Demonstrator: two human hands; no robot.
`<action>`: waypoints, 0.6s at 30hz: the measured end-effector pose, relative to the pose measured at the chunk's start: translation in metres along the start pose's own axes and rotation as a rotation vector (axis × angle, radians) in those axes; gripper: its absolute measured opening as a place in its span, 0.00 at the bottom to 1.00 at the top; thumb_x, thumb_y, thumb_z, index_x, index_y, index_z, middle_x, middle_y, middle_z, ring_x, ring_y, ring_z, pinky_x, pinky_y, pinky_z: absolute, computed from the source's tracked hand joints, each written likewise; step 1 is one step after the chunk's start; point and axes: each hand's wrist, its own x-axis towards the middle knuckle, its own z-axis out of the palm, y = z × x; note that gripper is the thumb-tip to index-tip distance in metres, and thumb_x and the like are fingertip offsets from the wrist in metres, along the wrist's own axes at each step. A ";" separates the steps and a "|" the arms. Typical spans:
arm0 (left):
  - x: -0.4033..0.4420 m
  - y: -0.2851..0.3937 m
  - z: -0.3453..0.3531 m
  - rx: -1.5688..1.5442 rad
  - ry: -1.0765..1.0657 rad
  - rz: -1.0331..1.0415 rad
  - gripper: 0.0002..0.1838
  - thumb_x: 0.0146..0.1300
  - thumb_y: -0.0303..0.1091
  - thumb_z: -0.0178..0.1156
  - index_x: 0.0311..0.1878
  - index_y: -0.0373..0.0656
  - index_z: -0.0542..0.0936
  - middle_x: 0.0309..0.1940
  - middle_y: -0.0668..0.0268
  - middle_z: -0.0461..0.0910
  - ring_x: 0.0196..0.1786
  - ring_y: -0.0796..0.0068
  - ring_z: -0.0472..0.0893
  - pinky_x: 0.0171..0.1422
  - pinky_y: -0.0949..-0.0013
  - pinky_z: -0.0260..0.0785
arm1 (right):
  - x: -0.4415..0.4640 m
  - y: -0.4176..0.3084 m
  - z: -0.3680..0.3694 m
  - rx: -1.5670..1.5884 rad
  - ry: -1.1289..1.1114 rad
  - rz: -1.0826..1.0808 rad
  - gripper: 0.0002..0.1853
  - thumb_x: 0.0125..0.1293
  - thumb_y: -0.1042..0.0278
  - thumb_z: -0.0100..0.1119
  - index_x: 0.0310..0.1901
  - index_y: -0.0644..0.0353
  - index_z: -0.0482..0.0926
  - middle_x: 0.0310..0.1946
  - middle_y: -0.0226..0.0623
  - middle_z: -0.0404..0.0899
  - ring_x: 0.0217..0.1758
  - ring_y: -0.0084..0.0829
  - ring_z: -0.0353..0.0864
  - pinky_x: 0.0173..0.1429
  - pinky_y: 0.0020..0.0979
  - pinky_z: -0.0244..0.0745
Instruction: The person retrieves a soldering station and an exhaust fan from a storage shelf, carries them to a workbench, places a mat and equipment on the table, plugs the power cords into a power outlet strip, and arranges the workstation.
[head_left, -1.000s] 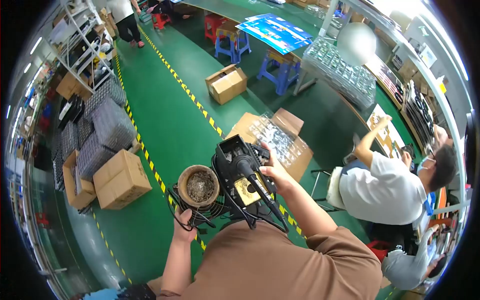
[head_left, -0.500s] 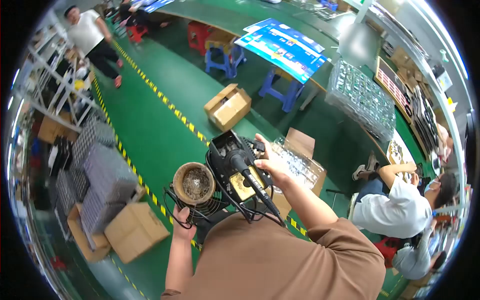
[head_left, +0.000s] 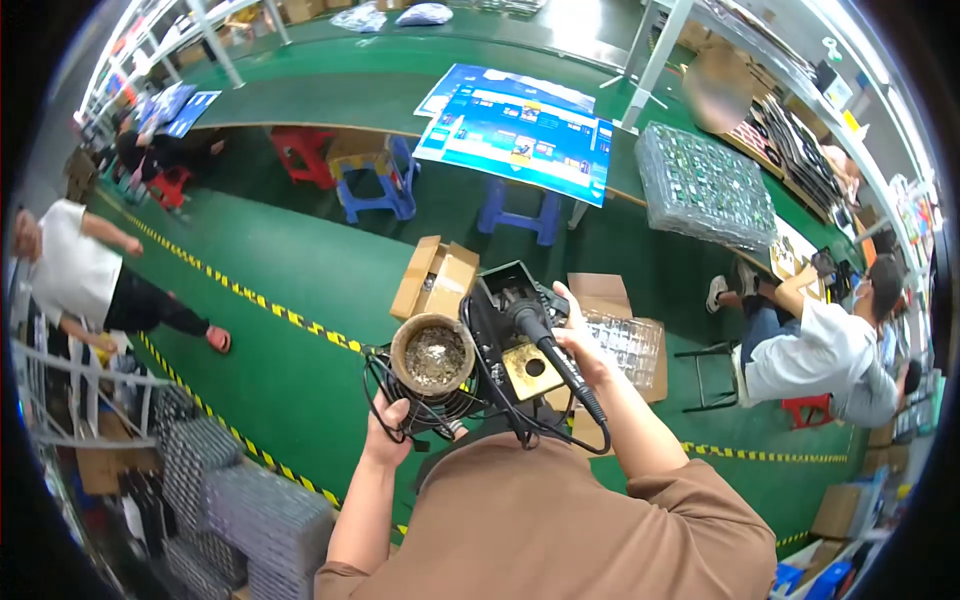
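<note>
Left hand (head_left: pixel 388 428): clamped on the pot (head_left: pixel 397 357) from below, we judge to keep its grit (head_left: pixel 435 355) in.
Right hand (head_left: pixel 588 350): clamped on the black stand (head_left: pixel 488 335), probably steadying the iron (head_left: pixel 547 342).
Pot and stand: we hold them side by side before our chest.

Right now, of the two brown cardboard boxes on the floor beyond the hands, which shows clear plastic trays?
The box with spread flaps, beyond the right hand: clear trays lie across it. The other box shows none.
</note>
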 end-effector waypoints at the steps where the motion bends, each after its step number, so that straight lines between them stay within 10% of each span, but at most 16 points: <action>1: 0.017 0.009 -0.003 0.005 -0.010 -0.034 0.33 0.53 0.36 0.62 0.61 0.36 0.64 0.52 0.62 0.75 0.53 0.69 0.76 0.59 0.65 0.69 | 0.009 -0.002 0.002 0.042 0.022 -0.032 0.48 0.51 0.81 0.54 0.72 0.43 0.40 0.58 0.45 0.67 0.49 0.32 0.76 0.49 0.30 0.78; 18: 0.358 0.105 0.015 0.064 -0.165 -0.260 0.44 0.44 0.42 0.71 0.65 0.39 0.62 0.57 0.59 0.72 0.57 0.65 0.75 0.62 0.61 0.70 | 0.284 -0.097 -0.031 0.206 0.061 -0.230 0.54 0.45 0.73 0.63 0.71 0.46 0.38 0.63 0.48 0.60 0.57 0.41 0.74 0.53 0.34 0.78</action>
